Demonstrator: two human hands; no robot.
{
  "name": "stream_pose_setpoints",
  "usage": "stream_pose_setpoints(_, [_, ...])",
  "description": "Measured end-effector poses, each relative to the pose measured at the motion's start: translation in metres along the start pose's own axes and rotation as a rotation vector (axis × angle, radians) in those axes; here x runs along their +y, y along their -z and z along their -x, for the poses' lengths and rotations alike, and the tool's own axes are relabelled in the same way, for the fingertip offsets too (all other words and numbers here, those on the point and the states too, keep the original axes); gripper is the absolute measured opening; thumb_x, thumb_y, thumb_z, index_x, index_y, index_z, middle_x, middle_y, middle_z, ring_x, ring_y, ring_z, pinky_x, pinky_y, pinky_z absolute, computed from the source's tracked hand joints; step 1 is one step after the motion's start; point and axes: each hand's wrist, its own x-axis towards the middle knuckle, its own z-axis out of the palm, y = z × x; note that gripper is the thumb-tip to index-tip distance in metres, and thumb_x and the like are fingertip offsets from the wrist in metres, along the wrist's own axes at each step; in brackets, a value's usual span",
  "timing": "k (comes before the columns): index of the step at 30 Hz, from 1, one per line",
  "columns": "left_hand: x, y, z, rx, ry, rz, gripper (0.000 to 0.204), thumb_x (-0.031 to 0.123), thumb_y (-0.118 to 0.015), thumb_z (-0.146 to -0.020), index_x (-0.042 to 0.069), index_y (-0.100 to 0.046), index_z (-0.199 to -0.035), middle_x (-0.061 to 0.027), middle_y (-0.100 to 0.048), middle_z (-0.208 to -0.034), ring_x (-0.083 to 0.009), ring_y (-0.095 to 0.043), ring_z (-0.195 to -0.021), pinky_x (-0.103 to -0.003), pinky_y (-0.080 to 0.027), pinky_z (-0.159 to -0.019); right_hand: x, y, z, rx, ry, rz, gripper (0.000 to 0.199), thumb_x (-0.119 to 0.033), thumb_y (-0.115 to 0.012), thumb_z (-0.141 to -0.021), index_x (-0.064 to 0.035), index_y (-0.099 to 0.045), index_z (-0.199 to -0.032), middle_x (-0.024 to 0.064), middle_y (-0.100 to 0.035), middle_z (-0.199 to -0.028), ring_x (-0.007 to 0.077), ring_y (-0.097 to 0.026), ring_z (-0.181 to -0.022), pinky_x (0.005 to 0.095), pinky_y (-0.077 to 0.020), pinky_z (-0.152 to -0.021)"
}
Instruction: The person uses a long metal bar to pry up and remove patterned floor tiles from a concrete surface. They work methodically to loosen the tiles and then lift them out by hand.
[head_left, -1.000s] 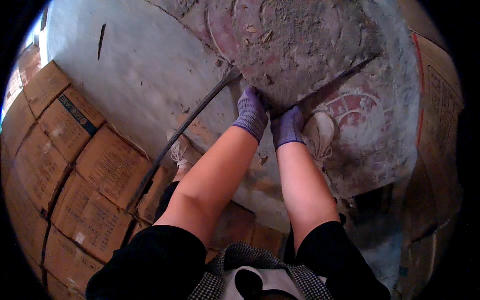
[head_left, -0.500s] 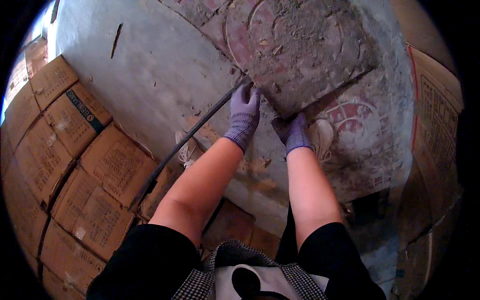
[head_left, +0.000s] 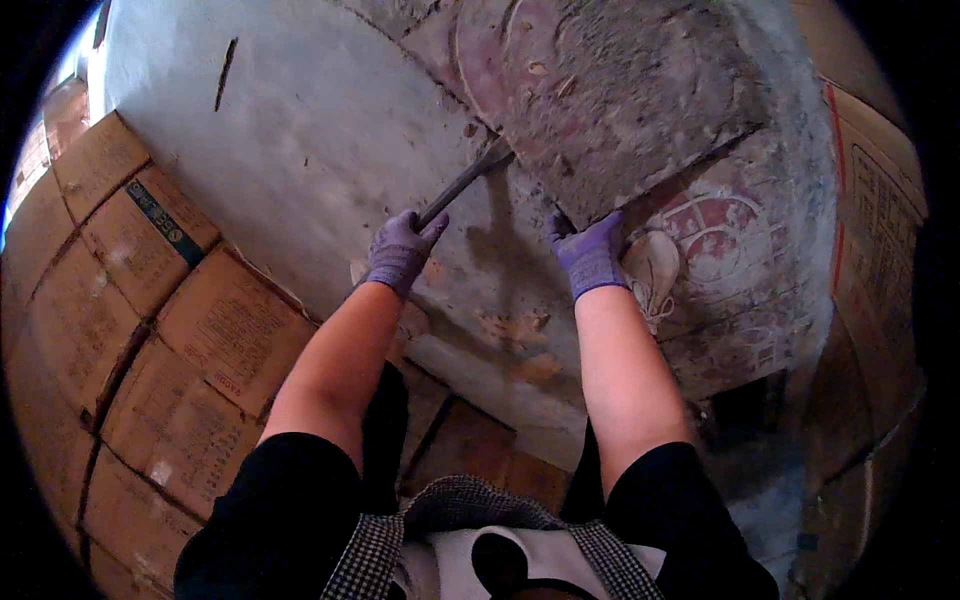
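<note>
Hands first: our left hand (head_left: 400, 250), in a purple glove, is clenched round the lower end of a dark metal bar (head_left: 465, 183), whose long axis runs up and to the right until its tip goes under the near-left edge of a dusty square slab (head_left: 610, 95). Our right hand (head_left: 590, 255) grips the slab's lower corner, fingers curled under it, so it is the nearer hand. That slab lies ahead of both hands, atop a printed tile (head_left: 730, 250). Open pale floor (head_left: 300, 130) spreads left; stacked cardboard boxes (head_left: 150, 300) crowd the left rim.
</note>
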Motion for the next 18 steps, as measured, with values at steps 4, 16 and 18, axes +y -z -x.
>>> stream_pose_setpoints(4, [-0.063,0.01,0.02,-0.214,0.185,-0.123,0.052,0.059,-0.055,-0.08,0.009,-0.067,-0.088,-0.0184,-0.065,-0.084,-0.036,-0.063,-0.085,-0.044,-0.048,-0.076,0.001,0.004,-0.003,0.039,-0.01,0.087,0.057,-0.064,-0.047,-0.078,-0.0251,-0.053,-0.119,0.0007,-0.054,-0.118,0.0234,-0.049,-0.095,0.0434,-0.0439,-0.078])
stream_pose_setpoints(16, [-0.079,0.016,0.02,-0.185,0.075,0.023,0.028,0.032,-0.057,-0.081,0.013,-0.069,-0.098,-0.0161,-0.066,-0.097,-0.0329,-0.064,-0.092,-0.042,-0.05,-0.081,-0.01,-0.012,0.004,0.029,0.136,0.239,0.055,-0.048,-0.041,-0.087,-0.0174,-0.046,-0.133,0.0024,-0.045,-0.138,0.0248,-0.04,-0.125,0.0466,-0.0391,-0.094])
stream_pose_setpoints(18, [-0.1,-0.003,0.007,-0.189,0.088,0.082,0.032,0.037,-0.06,-0.08,0.011,-0.07,-0.094,-0.0158,-0.067,-0.097,-0.0297,-0.065,-0.094,-0.041,-0.05,-0.081,-0.013,0.002,-0.011,-0.221,0.117,0.334,0.057,-0.049,-0.041,-0.086,-0.0152,-0.049,-0.131,0.0043,-0.049,-0.135,0.0268,-0.043,-0.123,0.0442,-0.0399,-0.096])
